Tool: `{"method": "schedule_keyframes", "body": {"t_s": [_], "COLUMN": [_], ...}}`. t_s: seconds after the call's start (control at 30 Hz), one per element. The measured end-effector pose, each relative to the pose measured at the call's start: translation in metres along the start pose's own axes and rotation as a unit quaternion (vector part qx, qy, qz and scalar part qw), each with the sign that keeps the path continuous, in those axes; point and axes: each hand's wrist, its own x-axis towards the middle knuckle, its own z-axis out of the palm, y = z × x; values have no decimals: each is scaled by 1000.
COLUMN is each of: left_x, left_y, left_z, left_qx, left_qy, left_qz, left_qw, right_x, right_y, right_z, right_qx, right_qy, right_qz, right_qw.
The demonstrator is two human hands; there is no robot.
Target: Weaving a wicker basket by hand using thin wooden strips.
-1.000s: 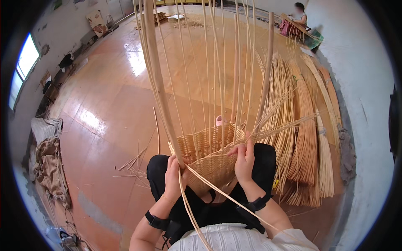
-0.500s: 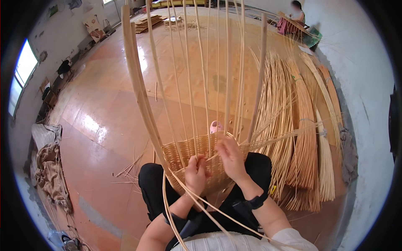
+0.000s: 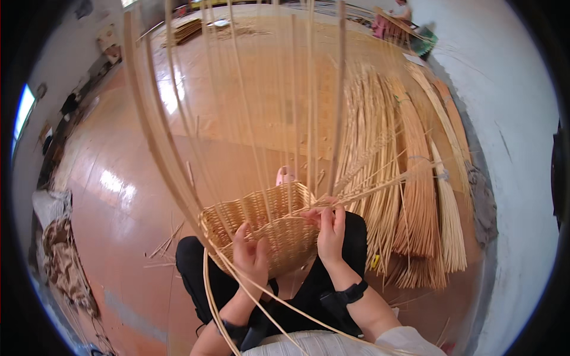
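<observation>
Crumpled brown cloth heap [image 3: 68,267]: far left, on floor. Left hand [image 3: 250,255]: bare, thumb and index finger spread apart, at near wall of 1 part-woven, pale-tan, box-shaped wicker basket [image 3: 291,246]; contact cannot be told. Basket: between 2 hands, above black-trousered lap, tall rods rising from rim. Right hand [image 3: 330,231]: fingertips pinched on thin, pale wicker strands [image 3: 380,185] at near right corner. Long, orange-tan rod bundle [image 3: 415,219]: right, on floor.
</observation>
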Motion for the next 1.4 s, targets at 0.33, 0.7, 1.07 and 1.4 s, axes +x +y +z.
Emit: {"method": "schedule_keyframes", "body": {"t_s": [0.33,0.7,1.07,1.4], "left_x": [58,64,67,67], "left_y": [75,83,78,28], "left_z": [118,144,118,79], "left_qx": [148,74,-241,-281], "left_qy": [-201,-259,-317,-164], "left_qz": [282,309,-83,-26], "left_qw": [926,912,914,945], "right_x": [-2,3,7,20], "right_y": [-8,-1,-22,-22], "right_z": [-23,-38,-29,-14], "right_qx": [35,31,172,212], "right_qy": [25,11,16,124], "right_qz": [17,7,37,63], "right_qw": [999,999,984,967]}}
